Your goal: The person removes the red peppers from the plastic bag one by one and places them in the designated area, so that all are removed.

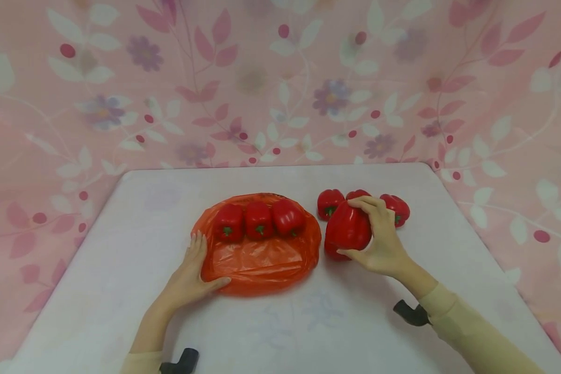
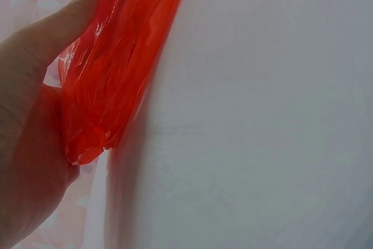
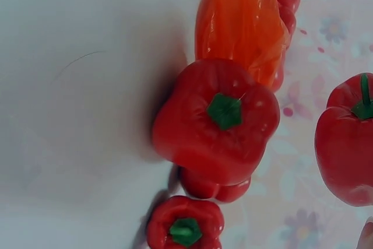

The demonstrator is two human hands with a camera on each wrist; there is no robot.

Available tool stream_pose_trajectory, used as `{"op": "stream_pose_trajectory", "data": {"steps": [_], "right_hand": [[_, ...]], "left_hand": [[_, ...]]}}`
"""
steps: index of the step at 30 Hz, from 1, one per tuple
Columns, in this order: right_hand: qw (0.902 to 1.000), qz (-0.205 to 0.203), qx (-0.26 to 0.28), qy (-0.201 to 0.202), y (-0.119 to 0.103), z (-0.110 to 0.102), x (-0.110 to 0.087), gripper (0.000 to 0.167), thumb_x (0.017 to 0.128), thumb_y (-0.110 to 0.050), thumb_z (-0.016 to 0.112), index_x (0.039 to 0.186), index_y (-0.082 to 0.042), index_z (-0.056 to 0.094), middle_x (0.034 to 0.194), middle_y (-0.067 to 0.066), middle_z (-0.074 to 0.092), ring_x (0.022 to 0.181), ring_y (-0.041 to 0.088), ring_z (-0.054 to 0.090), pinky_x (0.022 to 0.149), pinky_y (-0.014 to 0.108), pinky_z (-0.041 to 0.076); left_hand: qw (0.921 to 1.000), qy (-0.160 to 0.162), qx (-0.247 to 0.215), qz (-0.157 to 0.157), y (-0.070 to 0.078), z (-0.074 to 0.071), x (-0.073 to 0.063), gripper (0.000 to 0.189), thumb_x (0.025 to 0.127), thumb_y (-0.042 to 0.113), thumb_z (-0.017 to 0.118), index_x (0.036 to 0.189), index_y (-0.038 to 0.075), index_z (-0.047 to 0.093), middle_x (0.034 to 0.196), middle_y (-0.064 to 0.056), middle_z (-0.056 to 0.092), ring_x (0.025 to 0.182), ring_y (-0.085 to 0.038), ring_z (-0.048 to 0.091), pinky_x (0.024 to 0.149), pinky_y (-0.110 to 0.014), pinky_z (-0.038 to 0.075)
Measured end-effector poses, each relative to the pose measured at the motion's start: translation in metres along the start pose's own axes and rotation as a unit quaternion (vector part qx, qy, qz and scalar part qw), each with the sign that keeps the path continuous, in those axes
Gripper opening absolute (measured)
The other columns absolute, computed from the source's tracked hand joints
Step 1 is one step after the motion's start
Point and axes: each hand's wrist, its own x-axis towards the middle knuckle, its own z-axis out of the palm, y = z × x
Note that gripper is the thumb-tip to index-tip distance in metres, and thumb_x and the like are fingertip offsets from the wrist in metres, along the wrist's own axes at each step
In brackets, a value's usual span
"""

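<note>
An orange plastic bag [image 1: 258, 283], spread into an oval with a rolled rim, lies on the white table. Three red bell peppers [image 1: 259, 220] sit in a row along its far side. My left hand [image 1: 189, 275] rests against the bag's left side, fingers extended and thumb on the near rim. In the left wrist view the thumb touches the red-looking plastic [image 2: 116, 56]. To the right of the bag, my right hand [image 1: 381, 239] grips a red bell pepper [image 1: 348, 226] between thumb and fingers. That pepper [image 3: 347, 144] appears raised in the right wrist view, with a fingertip below.
Another bell pepper [image 3: 215, 121] stands beside the bag, partly hidden under the held one in the head view. Behind are a pepper [image 1: 330, 202], a partly covered one [image 1: 357, 194] and one farther right [image 1: 396, 209]. Floral cloth [image 1: 280, 93] hangs behind the table [image 1: 121, 249].
</note>
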Motion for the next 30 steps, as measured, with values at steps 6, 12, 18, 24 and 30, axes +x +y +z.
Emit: {"op": "stream_pose_trajectory", "data": {"steps": [6,12,18,24,30], "right_hand": [[0.9999,0.013,-0.009,0.001,0.002,-0.007,-0.007,0.096,0.051,-0.010,0.091,0.133,-0.003,0.043,0.135,0.015,0.043,0.126,0.027,0.036,0.091,0.053,0.037],[0.9996,0.010,-0.024,0.009,0.007,-0.013,-0.013,0.095,0.050,-0.009,0.090,0.133,-0.001,0.043,0.133,0.017,0.043,0.125,0.029,0.036,0.089,0.054,0.037],[0.9989,0.033,-0.032,-0.005,0.012,-0.019,-0.021,0.097,0.050,-0.011,0.091,0.133,-0.002,0.043,0.134,0.017,0.042,0.129,0.028,0.032,0.091,0.055,0.039],[0.9987,0.029,-0.042,-0.005,0.022,-0.025,-0.026,0.096,0.049,-0.011,0.090,0.132,0.000,0.043,0.133,0.020,0.041,0.128,0.031,0.034,0.090,0.052,0.032],[0.9976,0.039,-0.055,-0.015,0.030,-0.031,-0.032,0.096,0.048,-0.009,0.091,0.131,0.000,0.044,0.131,0.019,0.042,0.125,0.034,0.035,0.086,0.055,0.032]], "left_hand": [[1.0000,-0.002,-0.003,0.000,0.002,0.000,0.000,0.121,0.076,0.062,0.070,0.152,-0.001,0.001,0.160,-0.015,-0.010,0.146,-0.036,-0.006,0.109,-0.062,0.018],[1.0000,-0.003,-0.002,0.000,0.001,-0.001,0.000,0.120,0.076,0.062,0.070,0.152,-0.001,0.001,0.160,-0.015,-0.010,0.145,-0.037,-0.005,0.109,-0.063,0.019],[1.0000,-0.005,-0.006,0.002,0.001,0.000,0.000,0.120,0.076,0.061,0.070,0.152,-0.001,0.001,0.160,-0.016,-0.010,0.146,-0.035,-0.006,0.110,-0.062,0.018],[1.0000,-0.008,-0.005,-0.001,0.000,-0.001,0.000,0.120,0.077,0.063,0.069,0.153,0.000,0.001,0.160,-0.015,-0.011,0.146,-0.036,-0.006,0.109,-0.062,0.018],[1.0000,-0.008,0.002,0.001,0.000,-0.001,0.001,0.121,0.077,0.064,0.069,0.153,0.000,0.000,0.160,-0.015,-0.011,0.146,-0.036,-0.005,0.109,-0.062,0.020]]}}
